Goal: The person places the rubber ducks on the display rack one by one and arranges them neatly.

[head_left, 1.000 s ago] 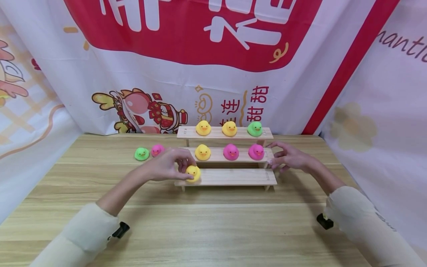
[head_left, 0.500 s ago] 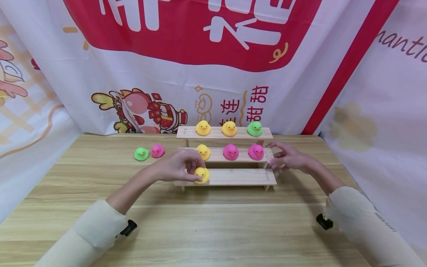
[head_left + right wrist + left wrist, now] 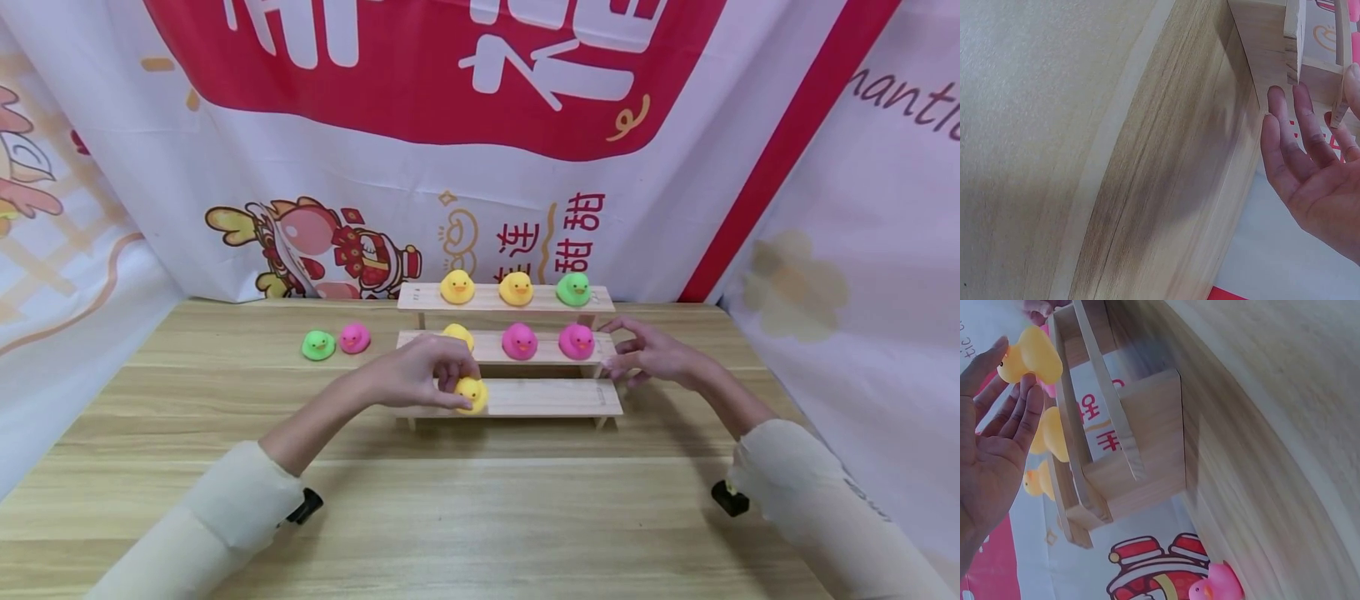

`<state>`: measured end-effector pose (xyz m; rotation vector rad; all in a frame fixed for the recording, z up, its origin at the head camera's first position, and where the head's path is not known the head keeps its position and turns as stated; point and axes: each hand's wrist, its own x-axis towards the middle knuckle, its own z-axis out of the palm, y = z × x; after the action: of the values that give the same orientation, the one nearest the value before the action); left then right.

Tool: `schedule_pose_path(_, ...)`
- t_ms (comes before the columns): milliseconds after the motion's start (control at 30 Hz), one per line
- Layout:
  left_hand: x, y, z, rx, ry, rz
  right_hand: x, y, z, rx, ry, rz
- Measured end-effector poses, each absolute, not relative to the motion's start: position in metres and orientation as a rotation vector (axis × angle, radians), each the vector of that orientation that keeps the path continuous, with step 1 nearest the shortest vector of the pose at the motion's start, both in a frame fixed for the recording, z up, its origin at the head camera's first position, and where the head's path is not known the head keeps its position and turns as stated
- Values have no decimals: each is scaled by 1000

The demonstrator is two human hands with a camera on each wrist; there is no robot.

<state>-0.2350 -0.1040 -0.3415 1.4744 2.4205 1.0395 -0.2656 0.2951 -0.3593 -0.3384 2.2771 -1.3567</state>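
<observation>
My left hand pinches a yellow rubber duck between thumb and fingers, at the lowest tier of a three-tier wooden display rack. In the left wrist view the held yellow duck shows from its side; whether it touches the board is unclear. At the rack's right end, my right hand holds the middle shelf's end between thumb and forefinger, its other fingers loosely bent. The middle tier bears a yellow duck, partly behind my left hand, and two pink ducks.
Two yellow ducks and a green duck sit on the top tier. On the wooden table, left of the rack, stand another green duck and a pink duck. A printed cloth hangs behind.
My left hand has moved to the right along the lowest tier with the yellow duck, now partly covering the middle tier's yellow duck. My right hand has stayed in place.
</observation>
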Motion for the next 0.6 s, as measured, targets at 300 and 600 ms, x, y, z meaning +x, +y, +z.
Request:
schedule_pose_path(300, -234, -88, -341, 1531, 2383, 1047, -266, 298, -360, -346, 2279, -1316)
schedule_pose_path(600, -234, -71, -340, 1549, 2383, 1047, -264, 296, -358, -347, 2267, -1316)
